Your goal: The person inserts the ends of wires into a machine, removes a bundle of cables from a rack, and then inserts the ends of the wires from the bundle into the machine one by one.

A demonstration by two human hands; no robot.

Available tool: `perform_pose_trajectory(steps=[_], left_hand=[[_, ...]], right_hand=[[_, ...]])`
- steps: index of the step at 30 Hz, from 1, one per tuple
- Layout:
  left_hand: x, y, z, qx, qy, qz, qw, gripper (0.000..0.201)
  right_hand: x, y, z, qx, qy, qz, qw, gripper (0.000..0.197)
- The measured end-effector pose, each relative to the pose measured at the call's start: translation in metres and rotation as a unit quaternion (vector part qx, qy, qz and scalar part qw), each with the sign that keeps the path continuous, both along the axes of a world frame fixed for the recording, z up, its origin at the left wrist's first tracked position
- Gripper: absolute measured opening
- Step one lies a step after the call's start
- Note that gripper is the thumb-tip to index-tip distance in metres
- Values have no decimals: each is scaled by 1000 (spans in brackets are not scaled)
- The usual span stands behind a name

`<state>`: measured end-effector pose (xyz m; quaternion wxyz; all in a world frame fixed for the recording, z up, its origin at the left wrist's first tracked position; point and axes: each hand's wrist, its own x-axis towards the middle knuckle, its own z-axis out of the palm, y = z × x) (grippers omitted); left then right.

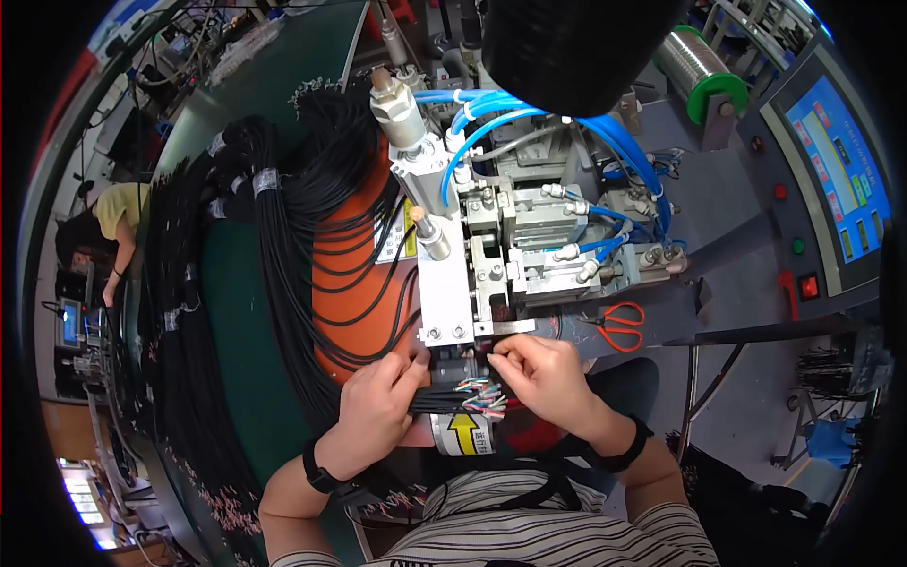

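Observation:
My left hand (375, 404) is closed in a pinch at the front left of the white machine head (444, 288). Black cables (354, 357) run from the left up to its fingers, and one appears to be in its grip. Right of the small work area, my right hand (546, 380) is also pinched; whatever its fingertips hold is too small to make out. Between the hands lies a bundle of black cables whose stripped ends show coloured wires (484, 397). Below these is a white label with a yellow arrow (463, 435).
Thick black cable bundles (274, 236) lie over an orange plate (354, 293) and green table (231, 293). Red-handled scissors (622, 327) rest right of the machine. Blue air hoses (614, 142), a solder wire spool (699, 71) and a touchscreen panel (836, 180) stand beyond. A co-worker (118, 222) is far left.

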<state>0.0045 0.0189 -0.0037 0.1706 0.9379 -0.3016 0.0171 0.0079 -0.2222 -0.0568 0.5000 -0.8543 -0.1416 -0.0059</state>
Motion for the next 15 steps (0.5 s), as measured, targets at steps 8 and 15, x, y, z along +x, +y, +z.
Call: perform_pose_trajectory(steps=[8,15], left_hand=[[8,-8,-1,-208,68,-81,972,29],[-1,-16,3,-175,-28,-73,981,32]], right_hand=[[-5,8,16,266,81,137,951,34],[-14,10,14,437,232,76,866,24]])
